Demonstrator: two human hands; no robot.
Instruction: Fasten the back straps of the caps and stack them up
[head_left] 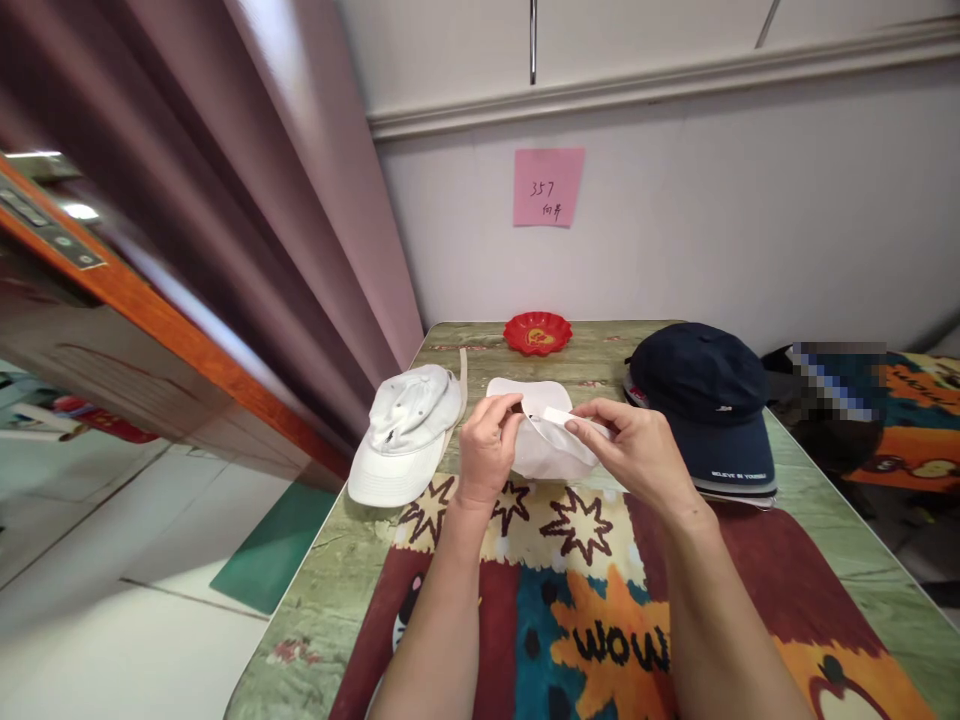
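A white baseball cap [551, 455] lies in front of me at the middle of the table, its brim pointing away. My left hand [486, 445] is closed in a pinch at the left side of the cap's rear opening. Between the thumb and fingers of my right hand [641, 445] is the cap's white back strap [556, 415]. Whether the strap's two ends are joined cannot be made out. To the left sits another white cap [416, 412] with a small dark logo. Dark navy caps [697, 375] are stacked on the right, near my right hand.
A red scalloped dish [538, 333] stands at the back of the wood-patterned table [322, 590]. A colourful mat [495, 600] covers its front. Behind is a wall with a pink note [548, 187]. A curtain [300, 200] and a door edge [172, 330] are on the left.
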